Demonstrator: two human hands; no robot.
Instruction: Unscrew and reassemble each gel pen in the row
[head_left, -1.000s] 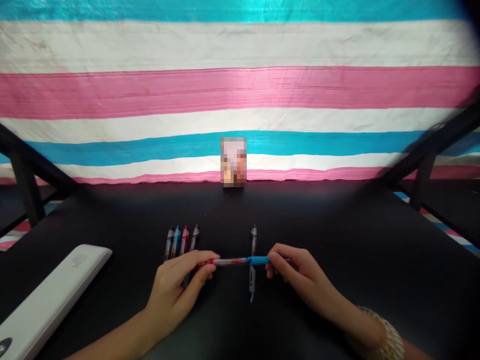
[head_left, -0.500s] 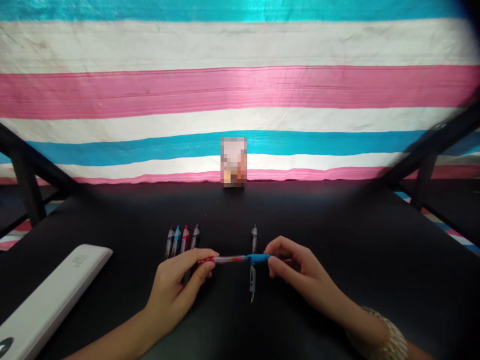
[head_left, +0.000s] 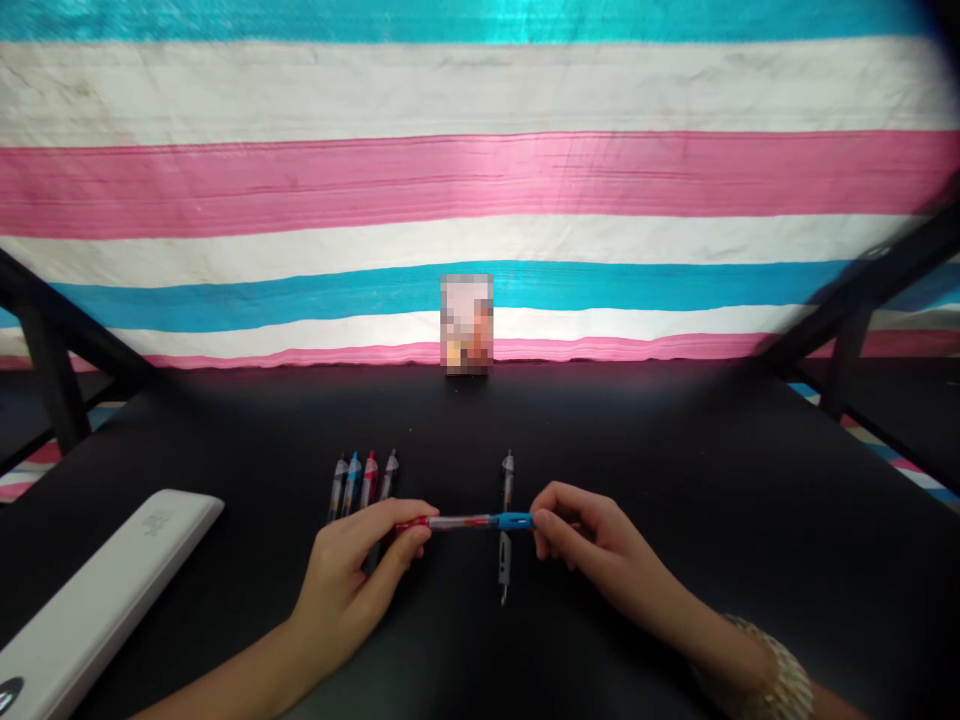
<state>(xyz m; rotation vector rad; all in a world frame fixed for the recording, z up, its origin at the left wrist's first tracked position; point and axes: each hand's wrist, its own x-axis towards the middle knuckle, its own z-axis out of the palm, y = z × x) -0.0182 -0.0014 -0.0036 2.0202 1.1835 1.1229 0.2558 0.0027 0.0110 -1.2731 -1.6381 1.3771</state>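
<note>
We are holding the pen [head_left: 465, 522] above the tabletop [head_left: 637, 420], left hand [head_left: 356, 560] pinching its red end, right hand [head_left: 596, 540] its blue end; slackening either pinch would be risking a drop onto the grey pen [head_left: 505, 560] beneath.

The left fingers [head_left: 386, 513] cover the outer red end of the held pen [head_left: 461, 522] and the lower portions of four aligned pens [head_left: 369, 480]; the right fingers [head_left: 566, 538] conceal the blue end, and the barrel obscures the middle of the grey pen [head_left: 505, 560]. The picture's edge truncates the white case [head_left: 112, 590], whose printed mark [head_left: 155, 521] is illegible. Pixelation masks the upright object [head_left: 466, 325].
</note>
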